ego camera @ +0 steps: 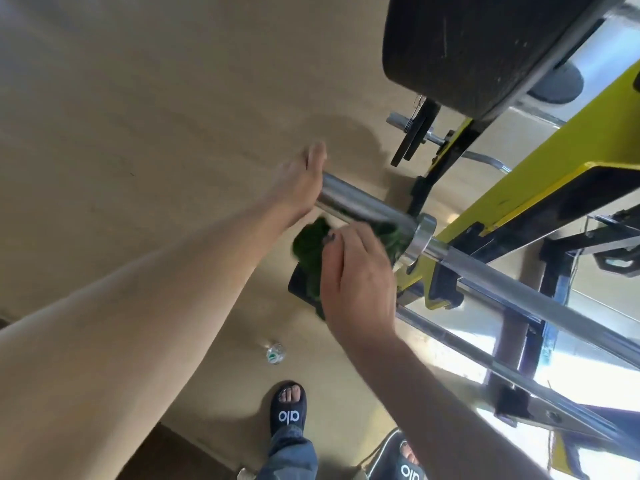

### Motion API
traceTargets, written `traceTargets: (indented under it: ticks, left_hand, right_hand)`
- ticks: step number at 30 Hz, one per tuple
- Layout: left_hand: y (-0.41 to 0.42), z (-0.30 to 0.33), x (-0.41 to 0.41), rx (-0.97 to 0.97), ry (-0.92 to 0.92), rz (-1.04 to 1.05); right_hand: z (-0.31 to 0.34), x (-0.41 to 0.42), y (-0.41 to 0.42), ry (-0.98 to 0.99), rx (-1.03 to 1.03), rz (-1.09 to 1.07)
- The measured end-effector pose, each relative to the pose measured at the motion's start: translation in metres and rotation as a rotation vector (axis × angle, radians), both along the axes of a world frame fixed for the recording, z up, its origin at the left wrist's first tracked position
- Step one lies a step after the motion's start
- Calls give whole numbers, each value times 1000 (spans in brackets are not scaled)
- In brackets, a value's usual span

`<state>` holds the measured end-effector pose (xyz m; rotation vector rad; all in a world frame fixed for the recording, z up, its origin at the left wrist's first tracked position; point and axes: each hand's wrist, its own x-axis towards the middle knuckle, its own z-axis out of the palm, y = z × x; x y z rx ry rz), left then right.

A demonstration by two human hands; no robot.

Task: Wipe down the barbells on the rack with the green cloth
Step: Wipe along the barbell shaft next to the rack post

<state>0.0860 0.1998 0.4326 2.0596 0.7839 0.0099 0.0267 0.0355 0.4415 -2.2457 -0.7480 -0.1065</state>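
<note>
Two hands are at work on the chrome sleeve point(363, 206) of the nearest barbell point(519, 282), which is carried on the yellow rack point(540, 202). The left hand point(298, 188) is laid flat against the sleeve's free end, its fingers point(317, 155) straight and close together, so the bar is steadied rather than gripped. The green cloth point(311, 251) is bunched under and around the sleeve just beside the collar point(420, 239); the right hand point(356, 278) is set over it, and its fingers appear to be curled round the cloth from behind, though the fingertips are hidden and motion blur makes this uncertain.

For the step to be done well, the cloth should be wrapped fully round the sleeve and drawn from the collar out towards the free end, with the bar turned or the cloth rotated so the underside is covered too. The left hand will have to be lifted off before the end cap can be reached.

Room is tight inboard: the collar and the rack upright point(446, 154) lie just beyond the cloth, and a black plate point(485, 46) hangs above. Outboard, past the free end, open floor point(156, 116) is available for the stroke. A second barbell point(512, 375) lies lower on the rack, and a small bottle point(275, 353) stands on the floor near the sandalled foot point(289, 407)
</note>
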Motion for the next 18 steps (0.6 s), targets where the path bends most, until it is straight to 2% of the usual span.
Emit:
traceTargets:
  ticks: [2, 4, 6, 7, 10, 12, 14, 16, 18]
  left_hand:
    - [-2, -5, -3, -202, -109, 100]
    - [-8, -20, -16, -394, -222, 262]
    - [-18, -47, -38, -368, -115, 299]
    - [-29, -62, -53, -259, -9, 234]
    - [-64, -100, -77, 102, 159, -106]
    - [-81, -122, -71, 269, 207, -255]
    - [-88, -140, -59, 363, 282, -329]
    - [-91, -156, -51, 434, 343, -365]
    - [-95, -167, -49, 516, 361, -379]
  right_hand:
    - [-21, -26, -15, 456, 47, -103]
    - [-43, -33, -32, 1068, 120, -391]
    - [-61, -29, -50, 1522, 311, -684]
    - [-70, -24, -60, 1614, 399, -783]
    - [-82, 0, -75, 1573, 597, -809]
    - [-91, 18, -79, 1425, 520, -747]
    - [-98, 32, -77, 1170, 335, -612]
    - [-113, 43, -73, 805, 187, -378]
    - [-140, 49, -67, 417, -49, -98]
